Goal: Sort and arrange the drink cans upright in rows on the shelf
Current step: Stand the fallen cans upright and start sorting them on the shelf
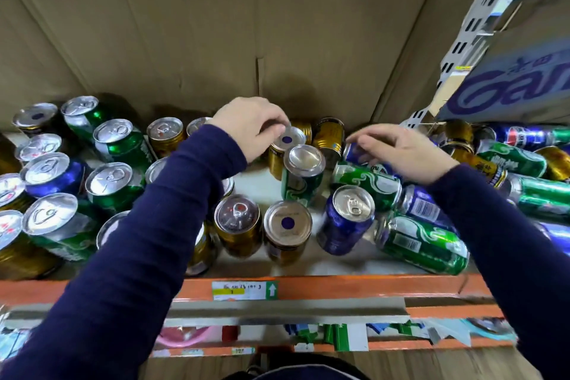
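1. Since rows need upright cans, the left hand [251, 125] pinches a gold can [287, 141] by its rim near the shelf's [257, 185] back edge.
2. The right hand [401, 153] curls round a toppled blue can [354, 154], probably to right it.

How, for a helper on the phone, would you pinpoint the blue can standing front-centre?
Find the white label on the orange shelf edge. Up and right of it stands the blue can, pull-tab up. No other upright can nearby is blue.

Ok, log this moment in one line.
left hand pinches upright gold metal can | right hand over lying blue metal can, grip unclear
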{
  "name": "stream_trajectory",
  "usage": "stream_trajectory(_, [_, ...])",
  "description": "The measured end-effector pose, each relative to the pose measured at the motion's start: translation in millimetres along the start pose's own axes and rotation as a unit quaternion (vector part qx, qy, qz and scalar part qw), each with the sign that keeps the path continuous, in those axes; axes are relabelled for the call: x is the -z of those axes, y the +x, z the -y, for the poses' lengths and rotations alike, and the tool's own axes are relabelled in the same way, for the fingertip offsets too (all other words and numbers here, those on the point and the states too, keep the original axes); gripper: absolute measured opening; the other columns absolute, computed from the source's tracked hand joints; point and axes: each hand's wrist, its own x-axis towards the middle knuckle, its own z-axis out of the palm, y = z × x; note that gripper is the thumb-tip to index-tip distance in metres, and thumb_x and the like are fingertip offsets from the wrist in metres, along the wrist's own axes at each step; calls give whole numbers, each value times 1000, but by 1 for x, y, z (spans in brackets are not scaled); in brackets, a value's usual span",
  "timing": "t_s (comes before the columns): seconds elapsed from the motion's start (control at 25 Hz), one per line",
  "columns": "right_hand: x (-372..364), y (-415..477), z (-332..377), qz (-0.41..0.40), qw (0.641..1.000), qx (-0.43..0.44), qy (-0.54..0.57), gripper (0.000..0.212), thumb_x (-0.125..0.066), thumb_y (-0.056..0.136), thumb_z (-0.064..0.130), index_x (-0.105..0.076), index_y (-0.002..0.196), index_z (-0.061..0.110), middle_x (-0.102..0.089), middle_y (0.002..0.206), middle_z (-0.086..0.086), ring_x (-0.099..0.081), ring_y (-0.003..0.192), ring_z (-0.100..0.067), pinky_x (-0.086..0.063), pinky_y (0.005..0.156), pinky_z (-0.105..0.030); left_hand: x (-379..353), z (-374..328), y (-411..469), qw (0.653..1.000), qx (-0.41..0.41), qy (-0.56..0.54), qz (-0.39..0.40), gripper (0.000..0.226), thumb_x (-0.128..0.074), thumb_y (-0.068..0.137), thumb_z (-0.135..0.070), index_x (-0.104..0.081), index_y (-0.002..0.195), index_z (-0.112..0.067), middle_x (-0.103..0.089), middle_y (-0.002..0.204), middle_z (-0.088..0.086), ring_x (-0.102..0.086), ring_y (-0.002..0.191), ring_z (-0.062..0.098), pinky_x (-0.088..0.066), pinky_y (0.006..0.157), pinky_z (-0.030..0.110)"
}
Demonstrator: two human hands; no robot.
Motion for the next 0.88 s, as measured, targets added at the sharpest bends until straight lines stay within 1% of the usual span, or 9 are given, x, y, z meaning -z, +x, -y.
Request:
stream_trajectory(0.08, [-9, 33, -3, -46, 985, 25, -163, 26, -59, 91, 33, -65, 111, 19, -64, 104, -2, -58, 93, -16, -44, 84, -26, -11, 4, 24, 1000, 0, 18, 23, 23, -50, 92, -24, -67, 107, -18, -65, 102, 3, -58, 97, 22, -47, 87, 38])
stream_trajectory(0.16, [-23, 62, -7, -9, 961, 32, -276, 40, -65, 84, 34, -59, 119, 16, -57, 110, -8, -57, 100, -26, -45, 85, -31, -21, 6, 49, 998, 4, 45, 54, 24, -50, 93, -25, -66, 110, -18, -63, 108, 5, -57, 101, 24, -46, 90, 40])
stream_trajectory(0.24, [-38, 81, -12, 33, 941, -16, -338, 62, -69, 78, 35, -44, 132, 16, -44, 124, -13, -55, 103, -35, -48, 83, -39, -30, 7, 71, 993, 11, 72, 89, 27, -50, 93, -27, -63, 115, -19, -60, 113, 6, -56, 104, 25, -45, 92, 41])
stream_trajectory(0.32, [-49, 93, -19, 19, 935, -53, -349, 73, -71, 76, 36, -32, 136, 19, -32, 132, -15, -56, 98, -38, -44, 71, -38, -37, 9, 87, 989, 20, 88, 114, 30, -50, 93, -29, -59, 120, -19, -59, 117, 8, -55, 107, 27, -45, 94, 42])
stream_trajectory(0.4, [-55, 99, -22, -1, 938, -68, -340, 75, -71, 76, 35, -26, 134, 20, -26, 136, -16, -58, 91, -36, -40, 65, -36, -43, 11, 98, 986, 30, 97, 129, 32, -49, 94, -29, -58, 123, -18, -59, 120, 9, -54, 108, 28, -45, 95, 42])
stream_trajectory(0.6, [-51, 102, -21, 14, 939, -90, -331, 85, -70, 78, 26, -18, 144, 33, -16, 147, -16, -57, 100, -38, -46, 78, -38, -55, 17, 107, 983, 53, 83, 154, 31, -46, 96, -26, -58, 124, -20, -58, 123, 8, -55, 109, 27, -44, 96, 41])
stream_trajectory(0.68, [-42, 102, -23, 26, 945, -72, -317, 78, -69, 78, 30, -25, 143, 35, -25, 144, -15, -55, 105, -38, -47, 82, -38, -58, 20, 106, 983, 62, 75, 159, 31, -47, 95, -27, -58, 124, -21, -58, 123, 7, -54, 110, 27, -44, 96, 42])
stream_trajectory(0.76, [-28, 103, -24, 29, 965, -30, -258, 63, -70, 77, 41, -45, 133, 29, -47, 128, -12, -56, 104, -32, -46, 83, -33, -59, 23, 105, 982, 74, 68, 162, 31, -47, 95, -27, -59, 123, -21, -59, 122, 7, -54, 110, 27, -44, 97, 42])
stream_trajectory(0.88, [2, 107, -26, -20, 982, -44, -183, 36, -59, 89, 44, -69, 106, 14, -68, 92, -6, -63, 82, -20, -43, 65, -26, -58, 23, 109, 981, 78, 68, 163, 31, -47, 95, -26, -58, 124, -20, -60, 124, 8, -55, 112, 27, -44, 97, 41])
